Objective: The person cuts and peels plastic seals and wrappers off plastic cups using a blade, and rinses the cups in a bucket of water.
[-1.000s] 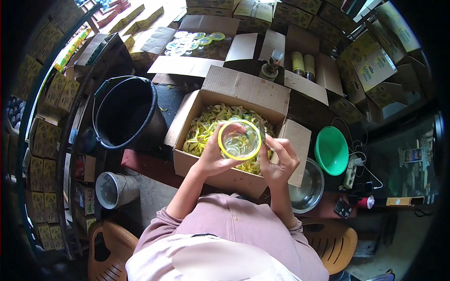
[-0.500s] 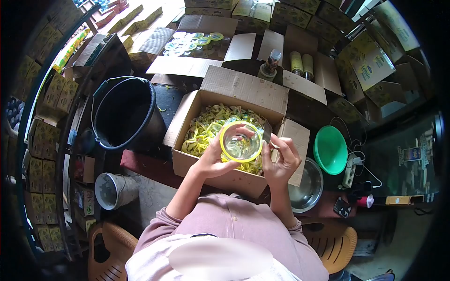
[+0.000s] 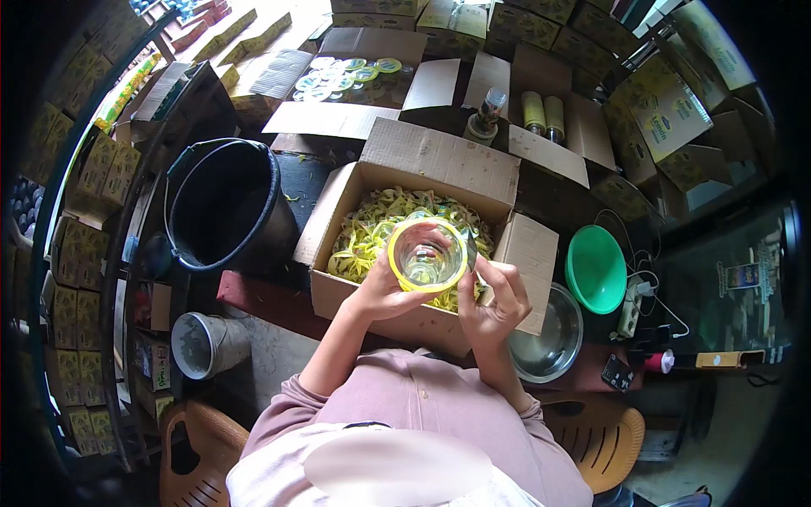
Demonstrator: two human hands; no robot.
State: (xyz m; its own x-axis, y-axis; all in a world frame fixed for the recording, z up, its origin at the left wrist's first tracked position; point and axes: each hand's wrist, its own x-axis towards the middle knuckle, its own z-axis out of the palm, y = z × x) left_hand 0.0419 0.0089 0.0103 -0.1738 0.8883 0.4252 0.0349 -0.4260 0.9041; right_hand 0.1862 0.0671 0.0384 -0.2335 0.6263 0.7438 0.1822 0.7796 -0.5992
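Observation:
Over the open cardboard box (image 3: 389, 324), my left hand (image 3: 378, 291) is closed around a clear plastic cup (image 3: 425, 269) with a yellow rim, its mouth tilted toward me. My right hand (image 3: 497, 306) pinches a small grey blade (image 3: 472, 252), which stands upright against the right side of the rim. Its handle, if any, is hidden by the fingers. Below the cup, the box is filled with curled yellow and clear strips (image 3: 359, 245).
A black bucket (image 3: 224, 203) and a smaller grey bucket (image 3: 207, 345) stand to the left. On the right are a green basin (image 3: 596, 270) and a metal bowl (image 3: 551, 338). Behind, one carton holds round yellow-edged pieces (image 3: 338, 80), another stacked cups (image 3: 534, 111).
The cup has shifted slightly left and its mouth has tilted a little. My right hand with the blade has moved left and slightly down along the rim.

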